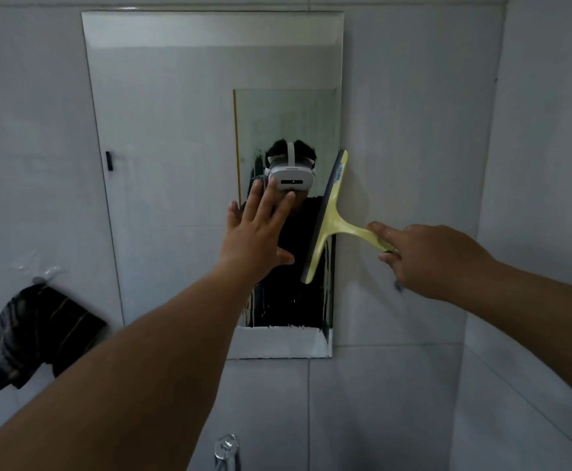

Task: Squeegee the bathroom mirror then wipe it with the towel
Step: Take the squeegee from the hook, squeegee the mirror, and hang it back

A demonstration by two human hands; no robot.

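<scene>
Pale grey tiled bathroom walls surround a tall rectangular wall mirror (182, 147). The left hand (255, 232) lies flat against the glass, fingers spread. The right hand (424, 256) grips the handle of a yellow plastic squeegee (329, 215), its blade tilted along the mirror's right edge. A dark striped towel (36, 334) hangs from a hook at the left, well apart.

Both forearms are bare, with no sleeves, watch or rings showing on the left hand (255, 229) or the right hand (427, 256). In the mirror (162, 130) the reflected person wears a white headset (291, 178) with a white strap over dark hair, and a black top (288, 266).
</scene>
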